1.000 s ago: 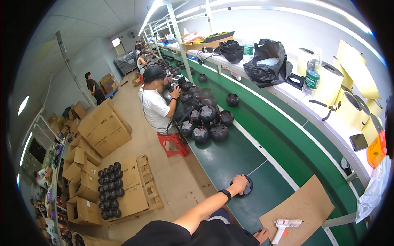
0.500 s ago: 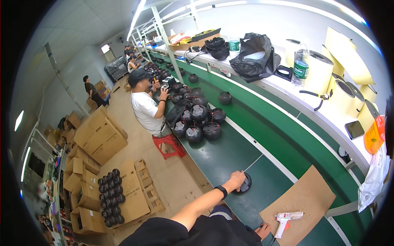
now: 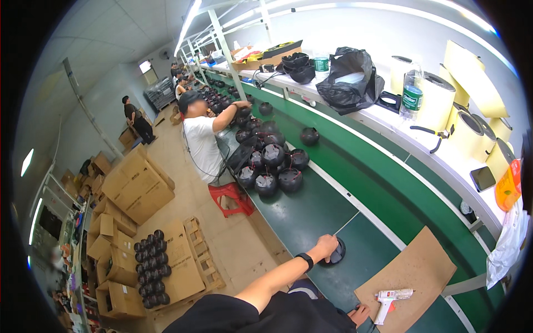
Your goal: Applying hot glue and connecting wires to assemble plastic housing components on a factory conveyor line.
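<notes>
My left hand, with a black band on its wrist, is closed on the near left side of a round black shell. The shell sits on the dark green bench, and my fingers cover part of it. Low in the view, my right hand rests by the left edge of a brown cardboard sheet. Its fingers lie extended and nothing shows in them; my dark clothing hides the rest. Just right of that hand, a white glue gun lies on the cardboard.
Several black round shells with red wires are heaped farther up the bench, beside a seated co-worker in white. A green conveyor belt runs alongside. The shelf above holds tape rolls, a bottle and pliers. Cartons stand at left.
My left hand and the shell keep their places on the bench; the whole view has shifted slightly. The co-worker in white has reached an arm out toward the heaped shells.
</notes>
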{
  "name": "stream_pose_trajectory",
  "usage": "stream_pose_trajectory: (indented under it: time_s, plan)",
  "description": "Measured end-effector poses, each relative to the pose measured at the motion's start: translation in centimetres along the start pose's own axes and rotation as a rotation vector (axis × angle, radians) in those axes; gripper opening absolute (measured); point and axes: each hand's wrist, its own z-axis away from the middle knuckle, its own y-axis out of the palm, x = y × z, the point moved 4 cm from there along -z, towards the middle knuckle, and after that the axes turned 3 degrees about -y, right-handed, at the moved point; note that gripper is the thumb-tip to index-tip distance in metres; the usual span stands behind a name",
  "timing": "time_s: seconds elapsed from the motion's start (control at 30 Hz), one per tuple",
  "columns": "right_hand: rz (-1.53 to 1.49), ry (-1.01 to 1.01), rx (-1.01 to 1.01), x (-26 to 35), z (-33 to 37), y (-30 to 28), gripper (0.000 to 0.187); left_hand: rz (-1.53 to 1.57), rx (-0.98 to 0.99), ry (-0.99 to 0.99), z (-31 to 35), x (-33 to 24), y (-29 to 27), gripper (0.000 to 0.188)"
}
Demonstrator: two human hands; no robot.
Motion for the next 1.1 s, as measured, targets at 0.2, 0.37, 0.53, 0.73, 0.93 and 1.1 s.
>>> stream_pose_trajectory:
  time_s: [0.2, 0.37, 0.53, 0.73, 0.93, 1.1]
  plan:
    - [-0.014, 0.069, 0.046, 1.2, -0.9, -1.2, 0.025, -0.005, -0.023, -0.009, -0.5, -0.4, -0.2, 0.111]
    - [-0.047, 0.094, 0.079, 1.9, -1.7, -1.4, 0.028, -0.016, -0.083, -0.016, -0.2, 0.8, 0.4, 0.119]
    - [-0.058, 0.101, 0.091, 2.5, -2.0, -2.2, 0.030, -0.049, -0.051, -0.021, -0.1, 0.2, 0.0, 0.123]
    - [-0.056, 0.115, 0.130, 2.6, -1.7, -2.5, 0.027, -0.041, -0.036, -0.061, 0.7, -0.6, -0.9, 0.118]
    - [-0.061, 0.095, 0.093, 2.9, -1.9, -2.7, 0.028, -0.026, -0.040, -0.080, 0.8, -0.5, -0.7, 0.117]
    - [-0.078, 0.085, 0.110, 2.9, -2.2, -2.7, 0.028, -0.084, -0.039, -0.122, 0.0, -0.5, 0.1, 0.116]
